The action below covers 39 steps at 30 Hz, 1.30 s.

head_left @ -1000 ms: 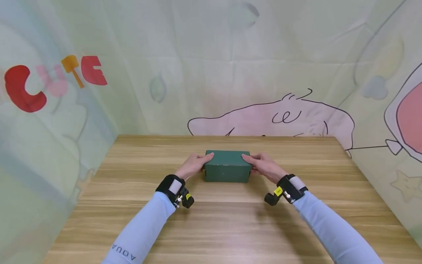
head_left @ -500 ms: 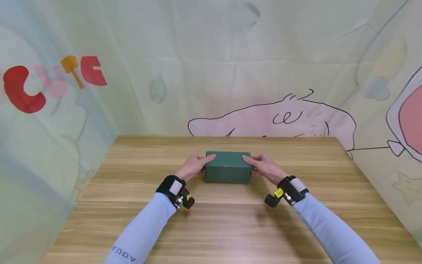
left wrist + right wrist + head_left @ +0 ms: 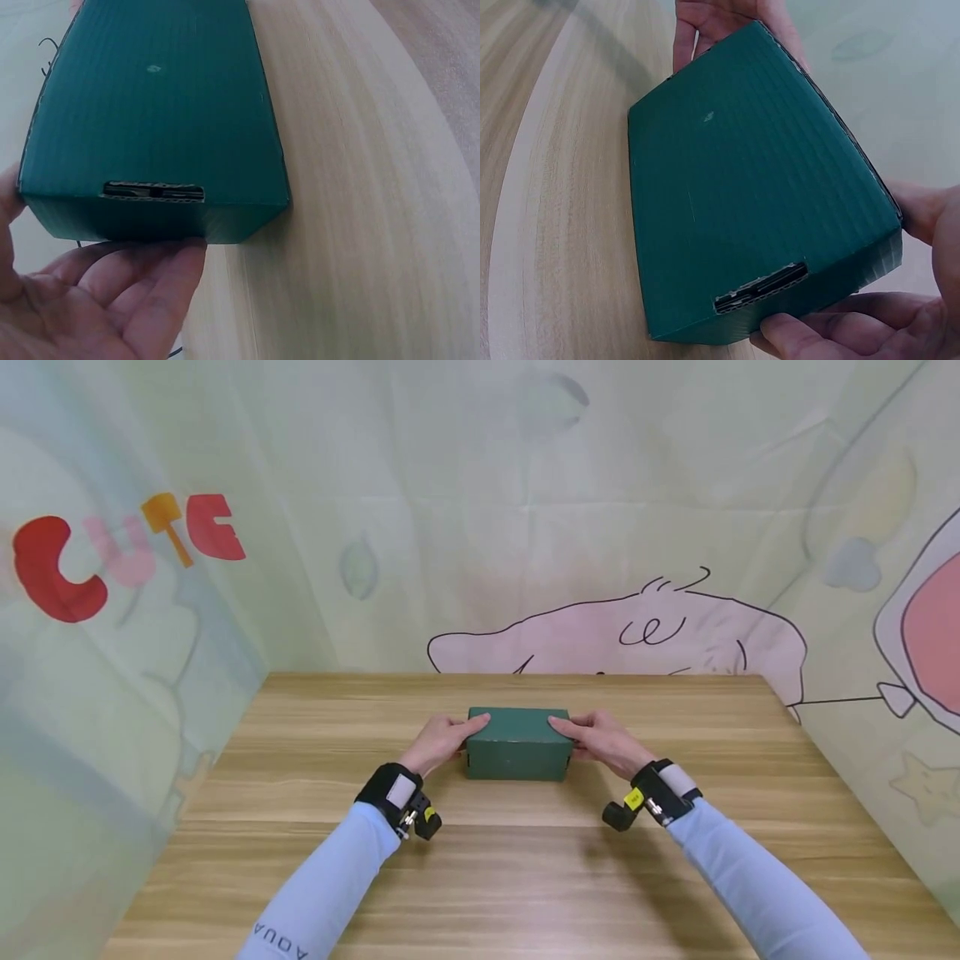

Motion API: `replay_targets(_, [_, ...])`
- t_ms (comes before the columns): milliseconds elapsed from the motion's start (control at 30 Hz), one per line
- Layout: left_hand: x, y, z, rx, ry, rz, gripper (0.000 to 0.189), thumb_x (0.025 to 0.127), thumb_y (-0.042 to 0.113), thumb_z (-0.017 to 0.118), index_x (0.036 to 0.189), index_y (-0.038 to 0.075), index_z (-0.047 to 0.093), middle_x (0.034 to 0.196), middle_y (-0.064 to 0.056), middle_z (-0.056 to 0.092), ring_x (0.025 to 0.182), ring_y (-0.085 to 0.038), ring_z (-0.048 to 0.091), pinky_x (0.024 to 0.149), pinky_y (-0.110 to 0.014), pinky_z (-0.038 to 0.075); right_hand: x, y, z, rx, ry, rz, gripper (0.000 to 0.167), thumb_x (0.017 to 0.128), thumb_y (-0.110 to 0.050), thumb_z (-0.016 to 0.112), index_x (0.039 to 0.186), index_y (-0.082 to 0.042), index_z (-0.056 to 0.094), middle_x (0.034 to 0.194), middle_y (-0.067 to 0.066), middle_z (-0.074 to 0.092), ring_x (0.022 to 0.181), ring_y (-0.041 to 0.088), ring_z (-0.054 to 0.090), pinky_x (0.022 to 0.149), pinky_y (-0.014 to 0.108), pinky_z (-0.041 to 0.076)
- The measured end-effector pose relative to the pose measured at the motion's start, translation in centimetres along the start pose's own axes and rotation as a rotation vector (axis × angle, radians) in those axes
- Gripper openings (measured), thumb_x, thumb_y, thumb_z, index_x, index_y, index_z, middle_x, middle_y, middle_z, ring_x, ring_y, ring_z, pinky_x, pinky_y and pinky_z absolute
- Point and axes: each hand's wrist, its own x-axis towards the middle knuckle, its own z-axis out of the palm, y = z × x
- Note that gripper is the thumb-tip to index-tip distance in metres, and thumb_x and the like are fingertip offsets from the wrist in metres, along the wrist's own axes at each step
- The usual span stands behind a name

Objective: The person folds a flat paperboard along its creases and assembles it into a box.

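A closed green cardboard box stands near the middle of the wooden table. My left hand grips its left end, the thumb lying on top and the fingers against the end face. At the opposite end my right hand holds it the same way. In the left wrist view, the box shows a slot at its lower edge, with the left hand's fingers against the end below. The right wrist view shows a similar slot in the box beside the right hand. The inside is hidden.
The wooden table reaches back to a printed cloth backdrop, which also hangs along both sides. Each wrist wears a black strap with a small camera, such as the left one.
The box and both hands keep nearly the same place and hold. The whole head view has shifted slightly, with the scene sitting a little lower in the picture.
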Motion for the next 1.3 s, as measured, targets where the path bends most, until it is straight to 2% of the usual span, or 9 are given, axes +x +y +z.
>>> replay_targets(133, [0.1,0.0,0.1,0.000,-0.004,-0.002,0.059,0.097,0.047,0.062,0.055,0.017,0.033,0.056,0.007,0.024,0.061,-0.010,0.032,0.080,-0.033,0.050,-0.2,0.1,0.0,-0.006,0.005,0.010,0.068,0.101,-0.048,0.057,0.142,0.006,0.052,0.121,0.009,0.068,0.094,0.005,0.062,0.091,0.023,0.056])
replay_targets(367, [0.2,0.0,-0.1,0.001,-0.014,-0.047,0.060,0.096,0.049,0.062,0.056,0.018,0.032,0.057,0.008,0.025,0.058,-0.011,0.030,0.071,-0.033,0.041,-0.3,0.3,0.0,0.014,-0.029,0.077,0.071,0.101,-0.053,0.054,0.139,0.007,0.053,0.127,0.015,0.066,0.099,0.014,0.065,0.101,0.035,0.055])
replay_targets(500, [-0.1,0.4,-0.1,0.020,-0.025,-0.074,0.057,0.097,0.049,0.061,0.058,0.019,0.031,0.058,0.008,0.026,0.058,-0.011,0.030,0.070,-0.032,0.041,-0.2,0.2,0.1,0.036,-0.046,0.083,0.070,0.101,-0.052,0.053,0.138,0.008,0.052,0.124,0.016,0.067,0.097,0.015,0.066,0.098,0.035,0.056])
replay_targets(667, [-0.5,0.9,-0.1,0.055,-0.026,-0.076,0.050,0.097,0.048,0.061,0.063,0.017,0.040,0.074,0.003,0.049,0.065,-0.012,0.044,0.072,-0.032,0.050,-0.4,-0.1,0.1,0.045,-0.047,0.073,0.071,0.102,-0.048,0.054,0.142,0.009,0.047,0.121,0.012,0.068,0.095,0.013,0.066,0.095,0.031,0.057])
replay_targets(767, [-0.7,1.2,-0.3,0.085,-0.019,-0.060,0.048,0.097,0.048,0.062,0.067,0.014,0.046,0.085,-0.002,0.055,0.066,-0.014,0.047,0.072,-0.033,0.054,-0.5,-0.3,0.2,0.050,-0.052,0.049,0.068,0.102,-0.045,0.055,0.143,0.009,0.047,0.116,0.009,0.070,0.090,0.009,0.066,0.095,0.032,0.057])
replay_targets(900, [-0.8,1.5,-0.5,0.079,-0.019,-0.029,0.043,0.096,0.048,0.062,0.082,0.007,0.060,0.096,-0.006,0.059,0.075,-0.014,0.051,0.081,-0.038,0.056,-0.6,-0.7,0.1,0.055,-0.041,0.001,0.068,0.102,-0.041,0.057,0.145,0.010,0.044,0.124,0.014,0.067,0.094,0.006,0.066,0.100,0.033,0.055])
replay_targets(1033, [-0.8,1.8,-0.7,0.079,-0.018,0.021,0.047,0.096,0.046,0.064,0.104,0.000,0.066,0.110,-0.009,0.062,0.092,-0.016,0.058,0.090,-0.041,0.056,-0.8,-1.2,0.0,0.019,-0.006,-0.062,0.072,0.101,-0.038,0.060,0.148,0.012,0.038,0.142,0.024,0.056,0.111,0.011,0.063,0.108,0.038,0.050])
replay_targets(1200, [-1.0,2.2,-0.8,0.159,0.029,0.120,0.042,0.090,0.042,0.073,0.099,0.002,0.067,0.097,-0.008,0.064,0.080,-0.016,0.058,0.069,-0.028,0.051,-1.5,-1.5,0.0,-0.083,0.073,-0.148,0.076,0.097,-0.034,0.067,0.152,0.008,0.035,0.147,0.029,0.052,0.123,0.027,0.060,0.108,0.046,0.049])
replay_targets(1300, [-1.2,2.3,-0.6,0.201,0.068,0.211,0.037,0.087,0.038,0.078,0.101,0.004,0.070,0.099,-0.008,0.072,0.083,-0.015,0.066,0.069,-0.025,0.052,-1.8,-1.4,0.2,-0.142,0.125,-0.208,0.079,0.093,-0.031,0.072,0.153,0.005,0.035,0.147,0.028,0.052,0.128,0.035,0.060,0.106,0.047,0.051])
